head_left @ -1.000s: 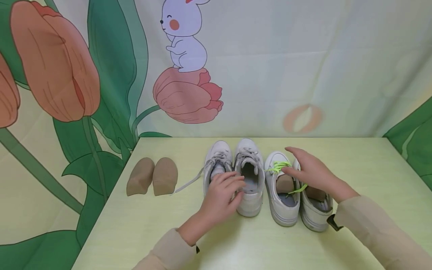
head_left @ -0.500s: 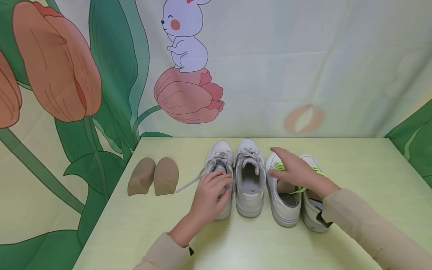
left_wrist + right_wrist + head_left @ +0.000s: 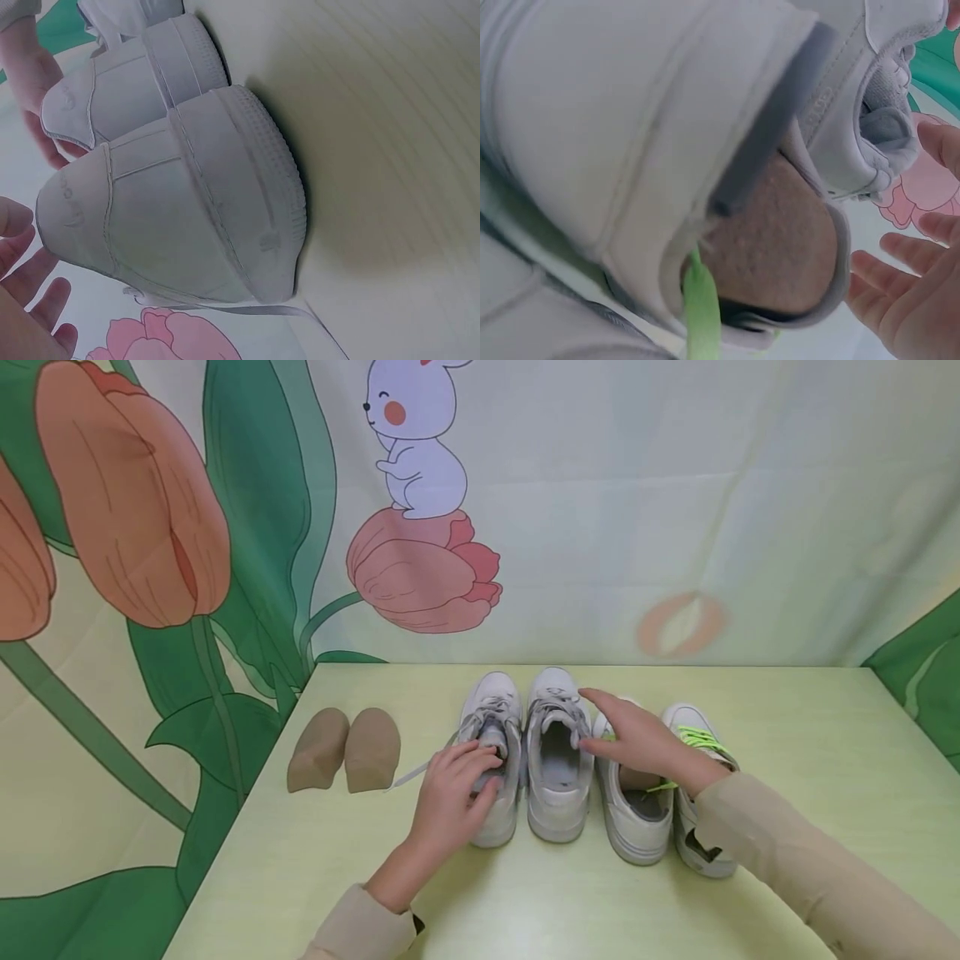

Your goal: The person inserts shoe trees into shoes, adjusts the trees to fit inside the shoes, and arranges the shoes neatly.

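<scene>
Two white sneakers with grey laces stand side by side mid-table. My left hand [image 3: 453,793], fingers loosely bent and holding nothing, is over the left edge of the left grey-laced sneaker [image 3: 495,822]; whether it touches is unclear. The right grey-laced sneaker [image 3: 558,814] has its opening bare. My right hand [image 3: 637,739], thumb and fingers spread, hovers above the left green-laced sneaker [image 3: 633,827] and reaches the grey-laced one's edge. Inside the green-laced sneaker sits a brown insert [image 3: 772,240]. The right green-laced sneaker [image 3: 697,735] is partly hidden by my sleeve.
Two loose brown shoe inserts [image 3: 372,752] lie at the table's left. A grey lace [image 3: 412,774] trails leftward from the left sneaker. Behind the table [image 3: 810,752] hangs a printed cloth [image 3: 570,527] with tulips and a rabbit.
My right hand has moved left from the green-laced pair toward the grey-laced sneakers. My left hand has shifted left, off the gap between the grey-laced sneakers. The shoes stay in place.
</scene>
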Motion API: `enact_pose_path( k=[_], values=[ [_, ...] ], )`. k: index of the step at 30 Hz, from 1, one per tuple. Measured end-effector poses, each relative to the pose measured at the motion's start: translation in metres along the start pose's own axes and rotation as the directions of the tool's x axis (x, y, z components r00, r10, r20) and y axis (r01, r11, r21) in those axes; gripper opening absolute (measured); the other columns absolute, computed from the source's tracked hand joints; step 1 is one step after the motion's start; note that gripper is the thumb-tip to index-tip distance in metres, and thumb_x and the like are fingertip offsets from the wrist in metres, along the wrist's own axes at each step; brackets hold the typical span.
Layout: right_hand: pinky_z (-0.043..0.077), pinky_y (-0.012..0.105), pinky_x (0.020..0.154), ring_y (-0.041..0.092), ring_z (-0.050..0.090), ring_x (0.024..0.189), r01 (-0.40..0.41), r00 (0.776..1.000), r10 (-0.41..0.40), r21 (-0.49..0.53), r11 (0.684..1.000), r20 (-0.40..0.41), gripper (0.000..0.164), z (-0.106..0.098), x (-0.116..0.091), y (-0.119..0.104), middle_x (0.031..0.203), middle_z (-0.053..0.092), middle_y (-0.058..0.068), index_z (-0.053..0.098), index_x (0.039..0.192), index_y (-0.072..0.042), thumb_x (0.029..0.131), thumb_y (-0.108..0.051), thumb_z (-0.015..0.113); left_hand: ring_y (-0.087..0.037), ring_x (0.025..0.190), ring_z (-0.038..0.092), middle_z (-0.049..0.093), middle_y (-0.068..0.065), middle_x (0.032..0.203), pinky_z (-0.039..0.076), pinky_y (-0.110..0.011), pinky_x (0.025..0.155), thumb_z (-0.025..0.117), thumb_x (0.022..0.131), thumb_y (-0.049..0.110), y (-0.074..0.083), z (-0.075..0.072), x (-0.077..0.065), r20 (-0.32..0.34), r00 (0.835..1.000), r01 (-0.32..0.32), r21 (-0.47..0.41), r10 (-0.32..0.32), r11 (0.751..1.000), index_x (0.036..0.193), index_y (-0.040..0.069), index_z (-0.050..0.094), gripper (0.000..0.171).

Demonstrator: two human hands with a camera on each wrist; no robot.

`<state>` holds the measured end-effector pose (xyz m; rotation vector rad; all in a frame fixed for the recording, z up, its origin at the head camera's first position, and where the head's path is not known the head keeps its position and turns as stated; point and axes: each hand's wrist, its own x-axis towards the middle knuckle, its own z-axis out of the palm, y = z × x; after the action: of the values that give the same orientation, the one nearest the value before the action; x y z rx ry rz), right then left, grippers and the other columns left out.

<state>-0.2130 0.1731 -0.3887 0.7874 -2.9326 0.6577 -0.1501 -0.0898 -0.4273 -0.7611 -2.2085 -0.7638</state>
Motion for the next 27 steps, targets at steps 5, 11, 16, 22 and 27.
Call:
enact_pose_path(
  k=[5,11,16,22,27],
  values=[
    [0.034,0.046,0.096,0.034,0.044,0.118,-0.006,1.000,0.006,0.037,0.999,0.003,0.069,0.003,0.003,-0.001,0.135,0.040,0.015,0.029,0.137,-0.007,0.082,-0.034,0.060,-0.026,0.101,0.056,0.067,-0.005,0.099,0.038,-0.039,0.090,0.063,0.074,0.008,-0.004,-0.001,-0.003,-0.002,1.000,0.019,-0.001,-0.019,1.000,0.088,0.009,0.066,0.014],
    [0.037,0.046,0.095,0.034,0.047,0.116,-0.010,1.000,0.010,0.056,0.998,0.000,0.068,0.010,0.006,0.002,0.134,0.042,0.016,0.030,0.136,-0.006,0.082,-0.034,0.059,-0.026,0.101,0.056,0.067,-0.007,0.099,0.038,-0.040,0.088,0.065,0.073,0.008,-0.008,-0.002,-0.006,-0.014,0.999,0.043,0.004,-0.043,0.999,0.088,0.008,0.066,0.015],
    [0.036,0.045,0.096,0.033,0.046,0.116,-0.017,1.000,0.017,0.053,0.998,-0.011,0.067,0.014,0.009,0.000,0.132,0.043,0.017,0.032,0.135,-0.005,0.081,-0.034,0.060,-0.026,0.100,0.057,0.067,-0.006,0.097,0.039,-0.039,0.088,0.065,0.072,0.007,-0.013,-0.002,-0.009,-0.035,0.998,0.055,0.012,-0.055,0.998,0.089,0.007,0.066,0.017],
    [0.035,0.045,0.096,0.033,0.043,0.119,-0.047,0.999,0.047,-0.004,0.999,0.006,0.070,0.020,0.013,-0.004,0.134,0.042,0.016,0.033,0.134,-0.004,0.079,-0.036,0.062,-0.026,0.099,0.057,0.067,-0.006,0.098,0.039,-0.040,0.087,0.062,0.073,0.007,-0.022,-0.002,-0.013,-0.051,0.994,0.094,0.023,-0.093,0.995,0.091,0.008,0.066,0.019],
    [0.041,0.046,0.088,0.033,0.046,0.116,-0.083,0.996,0.085,-0.086,0.993,0.026,0.075,0.024,0.016,-0.009,0.133,0.043,0.016,0.031,0.136,-0.007,0.077,-0.040,0.063,-0.026,0.100,0.057,0.066,-0.008,0.099,0.040,-0.040,0.087,0.063,0.071,0.006,-0.032,-0.004,-0.016,-0.076,0.987,0.147,0.051,-0.143,0.988,0.095,0.006,0.064,0.024]
  ],
)
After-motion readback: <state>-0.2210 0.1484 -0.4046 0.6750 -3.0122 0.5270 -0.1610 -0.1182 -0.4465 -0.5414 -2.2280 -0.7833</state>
